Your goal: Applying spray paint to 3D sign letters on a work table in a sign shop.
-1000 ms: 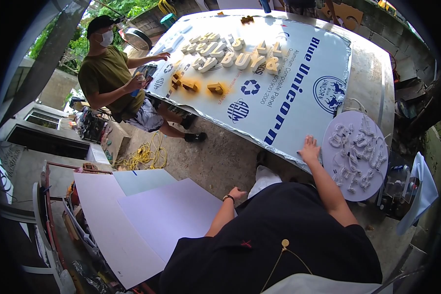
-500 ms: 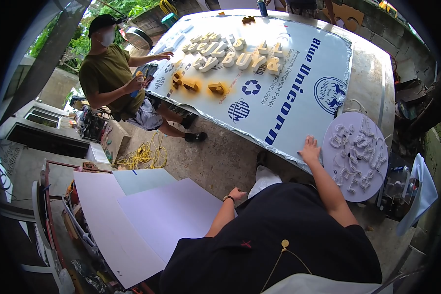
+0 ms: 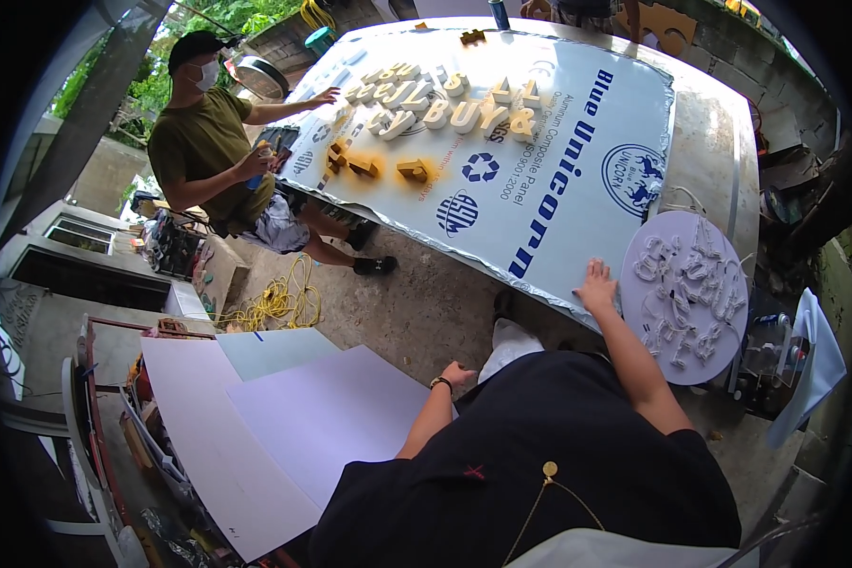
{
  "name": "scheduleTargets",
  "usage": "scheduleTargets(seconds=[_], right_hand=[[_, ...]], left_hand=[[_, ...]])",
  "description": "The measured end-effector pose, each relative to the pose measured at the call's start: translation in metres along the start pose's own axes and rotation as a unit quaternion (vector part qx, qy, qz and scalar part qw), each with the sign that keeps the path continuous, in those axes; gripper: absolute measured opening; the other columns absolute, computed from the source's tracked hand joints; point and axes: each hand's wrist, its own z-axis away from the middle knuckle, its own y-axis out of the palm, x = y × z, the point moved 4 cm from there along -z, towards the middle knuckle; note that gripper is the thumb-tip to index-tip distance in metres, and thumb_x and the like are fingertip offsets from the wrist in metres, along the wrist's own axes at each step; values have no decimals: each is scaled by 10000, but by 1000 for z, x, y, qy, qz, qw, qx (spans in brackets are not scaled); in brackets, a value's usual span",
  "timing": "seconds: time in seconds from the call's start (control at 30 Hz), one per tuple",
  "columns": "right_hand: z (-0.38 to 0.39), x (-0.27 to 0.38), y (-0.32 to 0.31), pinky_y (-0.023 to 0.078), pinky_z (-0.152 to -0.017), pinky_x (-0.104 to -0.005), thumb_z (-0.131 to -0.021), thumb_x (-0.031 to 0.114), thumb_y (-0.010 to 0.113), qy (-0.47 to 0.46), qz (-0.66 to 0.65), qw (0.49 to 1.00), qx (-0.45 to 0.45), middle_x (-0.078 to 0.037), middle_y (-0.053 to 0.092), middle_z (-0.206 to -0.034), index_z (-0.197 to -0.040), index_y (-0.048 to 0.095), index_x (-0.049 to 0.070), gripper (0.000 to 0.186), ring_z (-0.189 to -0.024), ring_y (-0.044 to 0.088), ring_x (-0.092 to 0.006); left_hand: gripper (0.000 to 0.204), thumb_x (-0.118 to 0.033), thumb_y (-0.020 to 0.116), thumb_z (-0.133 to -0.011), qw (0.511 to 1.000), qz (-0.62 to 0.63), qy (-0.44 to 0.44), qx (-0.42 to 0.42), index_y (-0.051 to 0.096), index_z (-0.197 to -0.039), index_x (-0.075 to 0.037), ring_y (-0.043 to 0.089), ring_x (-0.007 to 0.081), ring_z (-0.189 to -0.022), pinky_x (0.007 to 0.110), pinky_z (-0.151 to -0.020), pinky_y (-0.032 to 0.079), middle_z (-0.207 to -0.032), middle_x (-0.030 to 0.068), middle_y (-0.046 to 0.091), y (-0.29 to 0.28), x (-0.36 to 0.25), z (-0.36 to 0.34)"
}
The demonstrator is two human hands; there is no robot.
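My right hand (image 3: 596, 284) rests with spread fingers on the near edge of a large silvery panel (image 3: 568, 227) laid on a table. It holds nothing. My left hand (image 3: 459, 374) hangs low beside my body, next to a white cloth or bag (image 3: 509, 346). Its fingers are curled, and I see nothing in them. Farther off on the panel stand several white and cream block letters (image 3: 464, 115). Orange-brown painted pieces (image 3: 413, 170) lie nearer, with overspray around them. A round lilac board (image 3: 639, 317) carrying wired white letters is right of my right hand.
At the left a co-worker (image 3: 208, 142) holds a spray can (image 3: 257, 175) and reaches over the panel. Large pale sheets (image 3: 312, 417) lie to my left. A yellow cord (image 3: 289, 301) is coiled on the concrete floor. Another person (image 3: 592, 13) stands at the far side.
The co-worker's outstretched hand has moved slightly right and up, toward the letters. My hands keep their places while the view shifts a little.
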Motion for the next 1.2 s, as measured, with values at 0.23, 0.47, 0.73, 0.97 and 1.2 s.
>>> scheduleTargets(seconds=[0.23, 0.47, 0.73, 0.97, 1.2], right_hand=[[1, 1, 1, 339, -857, -455, -679, 454, 590, 2, -1, 1000, 11, -52, 213, -1310, -1290, 164, 64, 841, -1166, 257, -218], [0, -4, -1, 286, -903, -479, -687, 471, 575, 14, -17, 999, 40, -67, 163, -1346, -1294, 156, 69, 839, -1216, 200, -227], [-2, -2, 5, 265, -918, -485, -694, 476, 564, 7, -13, 999, 53, -74, 153, -1350, -1298, 146, 77, 836, -1225, 184, -227], [-3, -2, 5, 302, -895, -458, -679, 460, 589, 8, -21, 999, 34, -68, 184, -1322, -1290, 160, 69, 843, -1197, 216, -219], [0, -3, 2, 331, -867, -455, -668, 453, 597, 13, -15, 1000, 18, -48, 208, -1304, -1288, 170, 75, 843, -1170, 249, -215]], left_hand=[[704, -308, 646, -681, 999, 8, -1, 34, 326, -1193, 55, 499, 280, -968, 362, -769, 438, -1154, 199, 427, 0, 2, -3], [736, -377, 687, -615, 993, -94, 64, -10, 408, -1130, 69, 566, 234, -852, 317, -717, 458, -1045, 186, 522, -3, -1, -12], [764, -368, 701, -602, 993, -102, 54, 0, 389, -1145, 69, 529, 257, -943, 324, -769, 444, -1070, 201, 503, -14, -16, -9], [788, -386, 685, -617, 994, -95, 46, 22, 355, -1177, 61, 434, 286, -1073, 337, -873, 373, -1173, 212, 420, -6, -7, -10], [811, -409, 707, -568, 996, -80, 43, 16, 396, -1151, 62, 465, 280, -1045, 332, -860, 390, -1136, 203, 464, 7, 15, -20]])
